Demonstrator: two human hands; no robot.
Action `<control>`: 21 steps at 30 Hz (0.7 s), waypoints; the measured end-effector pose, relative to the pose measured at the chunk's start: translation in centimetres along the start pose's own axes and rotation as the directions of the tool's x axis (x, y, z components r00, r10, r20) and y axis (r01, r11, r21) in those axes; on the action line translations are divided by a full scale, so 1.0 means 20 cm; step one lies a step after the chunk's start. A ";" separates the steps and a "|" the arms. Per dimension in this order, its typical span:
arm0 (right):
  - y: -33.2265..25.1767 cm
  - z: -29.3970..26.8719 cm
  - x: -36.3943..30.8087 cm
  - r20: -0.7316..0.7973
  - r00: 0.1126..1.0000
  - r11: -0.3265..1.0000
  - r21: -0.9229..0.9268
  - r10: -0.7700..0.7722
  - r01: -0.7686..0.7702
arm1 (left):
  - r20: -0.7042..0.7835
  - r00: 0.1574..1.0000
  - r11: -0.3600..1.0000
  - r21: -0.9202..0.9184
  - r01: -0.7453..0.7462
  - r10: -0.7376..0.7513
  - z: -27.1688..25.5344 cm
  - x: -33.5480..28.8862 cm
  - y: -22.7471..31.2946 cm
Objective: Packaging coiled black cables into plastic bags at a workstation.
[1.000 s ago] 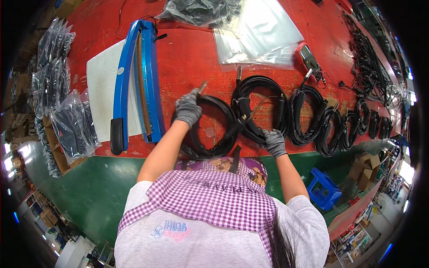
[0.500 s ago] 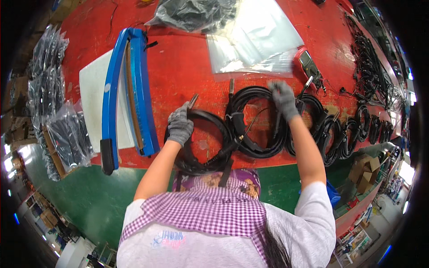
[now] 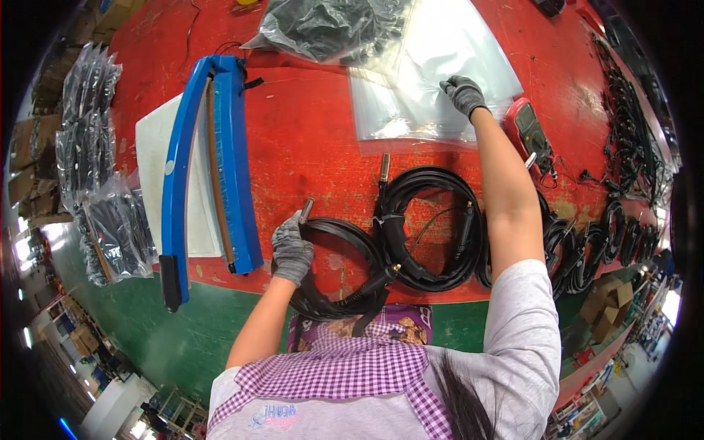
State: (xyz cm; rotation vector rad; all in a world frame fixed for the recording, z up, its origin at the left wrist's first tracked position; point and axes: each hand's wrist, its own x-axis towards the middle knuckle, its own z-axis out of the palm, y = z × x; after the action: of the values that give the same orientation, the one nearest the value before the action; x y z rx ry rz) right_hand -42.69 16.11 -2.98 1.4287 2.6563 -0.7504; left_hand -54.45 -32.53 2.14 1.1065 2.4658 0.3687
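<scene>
In the head view, the gloved left hand [image 3: 292, 251] is closed around the left side of a coil of black cable [image 3: 330, 308], whose metal plug [image 3: 306, 211] points up just above the grip. This coil lies to the right of that hand, at the near edge of the red table [image 3: 308, 132]; a second black coil [image 3: 433, 281] sits just beyond it. Left of the grip stands a blue paper cutter [image 3: 233, 169]. The gloved right hand [image 3: 464, 95] is over clear plastic bags [image 3: 418, 73], fingers curled; whether they pinch one, I cannot tell. Near it, to the right, lies a red multimeter [image 3: 527, 126].
</scene>
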 end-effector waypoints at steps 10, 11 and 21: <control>-1.06 -0.27 -0.61 0.149 0.924 0.917 0.253 -0.352 0.308 | 0.466 0.880 -0.240 -0.868 0.435 -0.088 -0.29 0.34 0.52; -1.12 -0.28 -0.70 0.100 0.914 0.900 0.242 -0.394 0.362 | 0.460 0.883 -0.248 -0.870 0.426 -0.095 -0.30 0.35 0.54; -1.30 -0.38 -1.08 -0.364 0.888 0.949 0.032 -0.281 0.314 | -0.742 0.649 0.811 -0.270 -0.519 0.169 -0.41 0.25 0.67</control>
State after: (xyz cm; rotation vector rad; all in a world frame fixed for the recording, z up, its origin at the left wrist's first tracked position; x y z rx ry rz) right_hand -49.29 -9.38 19.47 1.2957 3.2159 -0.6936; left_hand -52.60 -20.62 13.46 1.4039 2.4574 1.6972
